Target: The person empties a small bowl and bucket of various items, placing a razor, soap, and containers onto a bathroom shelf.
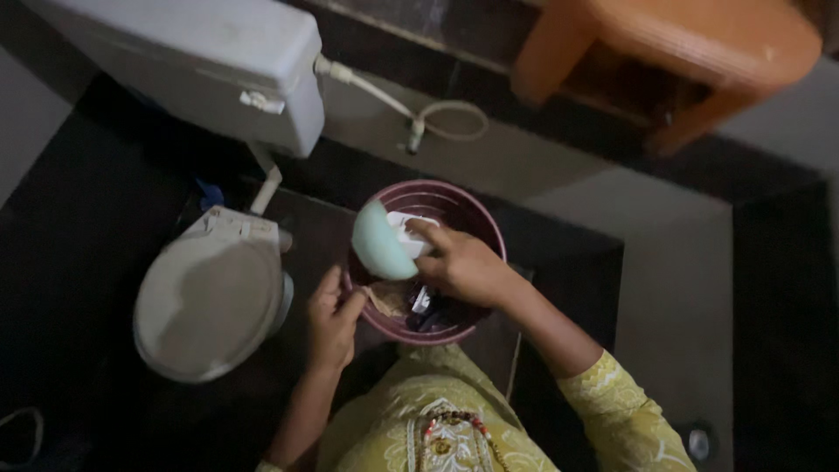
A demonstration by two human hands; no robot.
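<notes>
A round maroon bin (pixel 476 217) stands on the dark floor in front of me, with scraps and wrappers inside. My left hand (pixel 333 319) grips its near left rim, thumb on the edge. My right hand (pixel 461 262) reaches over the bin and holds a white object attached to a pale green rounded piece (pixel 381 245), which sits tilted above the bin's left side. What the white part is cannot be made out.
A white toilet with its lid closed (pixel 210 297) is to the left, its cistern (pixel 201 61) above with a white hose (pixel 419 118) running right. An orange plastic stool (pixel 682 52) stands at the upper right. Pale wall panels surround the dark floor.
</notes>
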